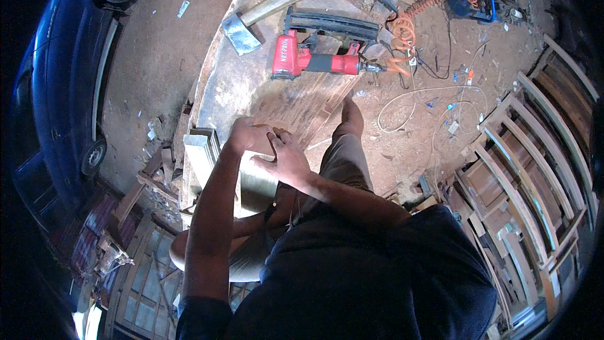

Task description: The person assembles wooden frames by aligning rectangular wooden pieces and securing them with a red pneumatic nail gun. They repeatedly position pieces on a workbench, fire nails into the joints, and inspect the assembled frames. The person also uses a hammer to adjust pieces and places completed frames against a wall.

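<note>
Both my hands meet over a pale piece of wood (257,179) at the near end of the wooden workbench (217,91). My left hand (250,133) is bent around its far edge, fingers partly hidden. My right hand (289,157) closes on it from the right, thumb reaching left and fingers touching those of the left. Beyond them, a red and black nail gun (318,62) lies on its side across the bench. A hammer (242,34) with a square metal head and a long wooden handle rests farther off. Several pale wood strips (201,151) are stacked left of my left forearm.
An orange coiled air hose (402,34) runs from the nail gun toward a blue air compressor (465,3). A thin pale cord (434,91) loops over the littered dirt floor. Slatted wooden frames (522,176) lean at the right. A blue car (63,82) is parked at the left.
</note>
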`<state>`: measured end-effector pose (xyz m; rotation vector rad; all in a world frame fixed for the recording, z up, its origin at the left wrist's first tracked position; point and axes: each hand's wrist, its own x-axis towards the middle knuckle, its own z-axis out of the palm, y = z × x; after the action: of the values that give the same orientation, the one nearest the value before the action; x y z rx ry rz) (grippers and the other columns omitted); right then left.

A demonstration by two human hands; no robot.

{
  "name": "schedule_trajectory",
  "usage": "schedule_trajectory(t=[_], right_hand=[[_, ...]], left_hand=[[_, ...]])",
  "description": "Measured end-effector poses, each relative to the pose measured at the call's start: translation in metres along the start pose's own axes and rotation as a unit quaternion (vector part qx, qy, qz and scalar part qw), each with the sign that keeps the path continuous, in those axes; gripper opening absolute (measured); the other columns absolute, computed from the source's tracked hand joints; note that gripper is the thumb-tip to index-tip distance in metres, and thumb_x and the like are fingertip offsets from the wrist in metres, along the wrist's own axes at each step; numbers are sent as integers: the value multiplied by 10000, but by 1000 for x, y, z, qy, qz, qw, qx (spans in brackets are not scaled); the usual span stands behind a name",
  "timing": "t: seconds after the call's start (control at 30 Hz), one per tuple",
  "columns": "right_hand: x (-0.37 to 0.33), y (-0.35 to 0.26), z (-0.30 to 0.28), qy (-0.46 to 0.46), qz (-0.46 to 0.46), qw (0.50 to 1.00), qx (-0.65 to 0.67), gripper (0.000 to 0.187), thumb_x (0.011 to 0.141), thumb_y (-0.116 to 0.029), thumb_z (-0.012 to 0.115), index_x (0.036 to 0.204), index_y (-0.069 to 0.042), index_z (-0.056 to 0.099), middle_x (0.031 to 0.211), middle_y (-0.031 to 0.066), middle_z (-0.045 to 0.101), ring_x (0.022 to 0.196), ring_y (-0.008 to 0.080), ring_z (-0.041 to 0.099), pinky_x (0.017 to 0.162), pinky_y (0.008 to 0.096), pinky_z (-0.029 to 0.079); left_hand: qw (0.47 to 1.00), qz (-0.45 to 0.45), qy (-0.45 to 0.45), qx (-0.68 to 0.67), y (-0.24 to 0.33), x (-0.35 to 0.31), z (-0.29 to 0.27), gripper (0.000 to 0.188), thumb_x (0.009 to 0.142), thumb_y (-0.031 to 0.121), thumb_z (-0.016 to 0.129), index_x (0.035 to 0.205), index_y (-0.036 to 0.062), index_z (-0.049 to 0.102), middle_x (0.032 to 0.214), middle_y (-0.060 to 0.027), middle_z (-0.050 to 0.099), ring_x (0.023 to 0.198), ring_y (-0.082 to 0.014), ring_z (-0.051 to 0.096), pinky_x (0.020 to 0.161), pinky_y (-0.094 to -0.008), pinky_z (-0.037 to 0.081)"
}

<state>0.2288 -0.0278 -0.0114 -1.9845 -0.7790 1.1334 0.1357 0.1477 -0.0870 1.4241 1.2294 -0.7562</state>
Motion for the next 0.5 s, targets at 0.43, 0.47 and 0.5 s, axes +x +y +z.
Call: schedule_trajectory(t=[0.43,0.47,0.5], right_hand=[[7,1,-3,-24,-38,997,-56,859,805,-602,768,1286,98,638,1358,322,598,1279,442,585,1049,473,503],[9,1,-5,-30,-33,998,-34,858,800,-596,777,1280,102,638,1350,329,601,1286,447,578,1060,473,498],[10,1,-4,-22,-30,999,-36,856,799,-591,780,1279,104,637,1345,328,604,1286,444,579,1061,474,497]], left_hand=[[982,3,179,-65,3,-20,-2,415,984,353,603,1094,-18,753,968,-135,754,925,-223,692,826,-380,543],[959,9,265,-98,0,-26,2,496,999,431,560,1111,-13,750,991,-168,757,948,-293,709,848,-419,540],[929,13,346,-128,-1,-33,7,577,1015,510,518,1128,-7,748,1014,-201,761,972,-363,725,869,-459,537]])
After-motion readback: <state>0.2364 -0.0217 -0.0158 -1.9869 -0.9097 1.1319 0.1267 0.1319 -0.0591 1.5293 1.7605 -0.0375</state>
